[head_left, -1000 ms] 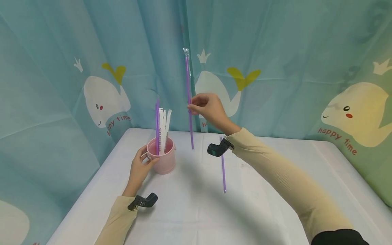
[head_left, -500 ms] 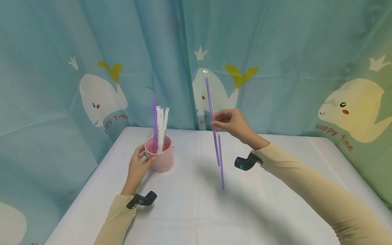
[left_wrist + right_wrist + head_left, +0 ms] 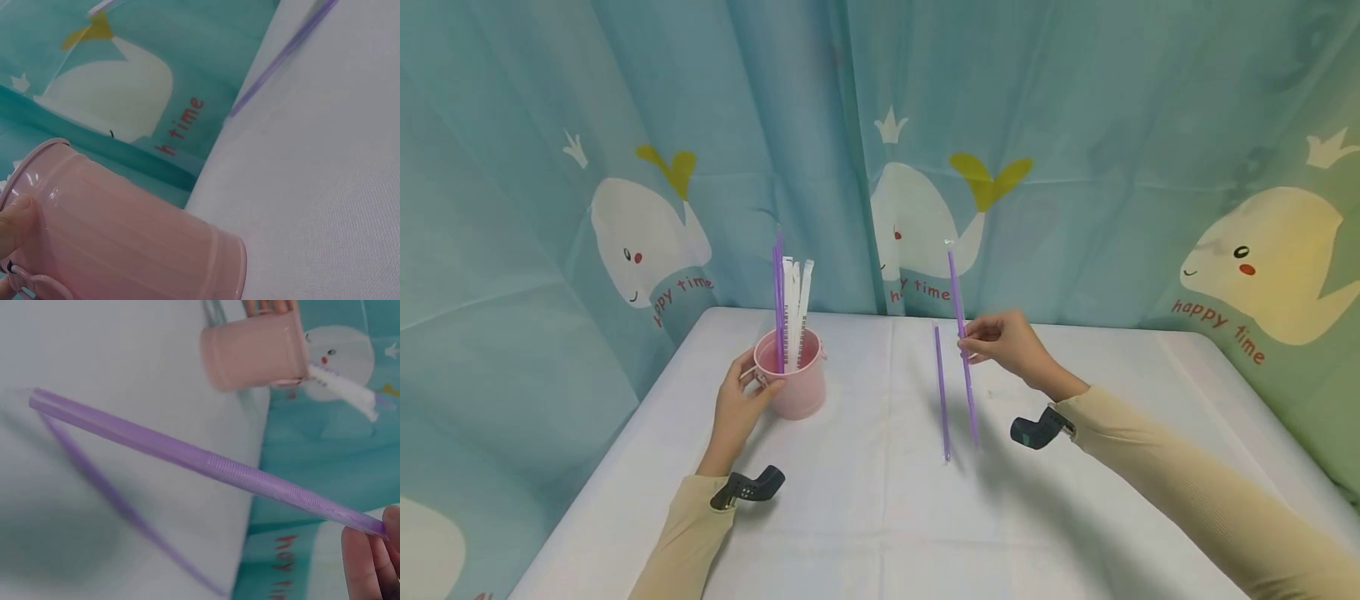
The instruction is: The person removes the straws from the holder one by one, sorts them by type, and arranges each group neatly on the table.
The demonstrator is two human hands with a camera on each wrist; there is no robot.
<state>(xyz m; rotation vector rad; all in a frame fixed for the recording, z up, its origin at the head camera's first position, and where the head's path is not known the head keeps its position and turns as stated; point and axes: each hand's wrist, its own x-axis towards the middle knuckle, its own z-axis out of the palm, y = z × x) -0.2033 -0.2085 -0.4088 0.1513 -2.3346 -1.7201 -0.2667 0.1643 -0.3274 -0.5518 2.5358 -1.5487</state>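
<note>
My left hand point(image 3: 739, 412) grips the side of a small pink bucket point(image 3: 801, 396) near its rim, the thumb point(image 3: 15, 222) pressed on the outer wall. Several purple straws point(image 3: 778, 308) and white paper-wrapped straws point(image 3: 797, 312) stand in the bucket. Between thumb and fingers, my right hand point(image 3: 1011, 350) pinches a purple straw point(image 3: 957, 292) in clear wrap, with a ribbed bend section showing in the right wrist view. It is held nearly upright, leaning slightly, above the table. Just left of it a second purple straw point(image 3: 942, 396) lies on the table.
A white cloth covers the table point(image 3: 880, 517). Behind it hangs a blue-green curtain point(image 3: 805, 125) printed with whales, close to the table's back edge. Dark cameras sit on both wrists, such as the right wrist camera point(image 3: 1037, 429).
My right hand has moved right and down with the purple straw, from near the bucket past the straw lying on the table. My left hand stays on the bucket.
</note>
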